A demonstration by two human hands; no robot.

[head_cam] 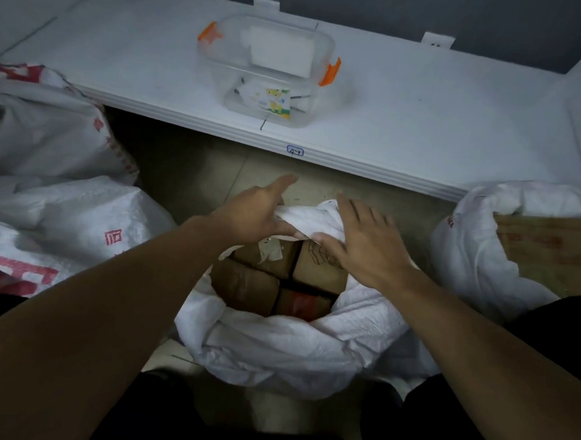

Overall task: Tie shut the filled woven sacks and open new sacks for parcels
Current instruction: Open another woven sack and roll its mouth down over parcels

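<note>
A white woven sack (pixel 296 341) stands open on the floor right in front of me, with brown cardboard parcels (pixel 252 281) packed inside it. Both my hands are at the sack's far rim (pixel 307 217), which is bunched into a fold between them. My left hand (pixel 254 213) holds the fold's left end between thumb and fingers, the index finger pointing away. My right hand (pixel 365 244) lies over the fold's right end with its fingers spread and the thumb tucked under the fabric edge.
Filled white sacks with red print (pixel 57 214) lie at my left, and another white sack (pixel 476 249) holding a cardboard box stands at my right. A white shelf (pixel 422 125) runs across ahead and carries a clear plastic box with orange latches (pixel 270 70). My dark trouser legs frame the sack.
</note>
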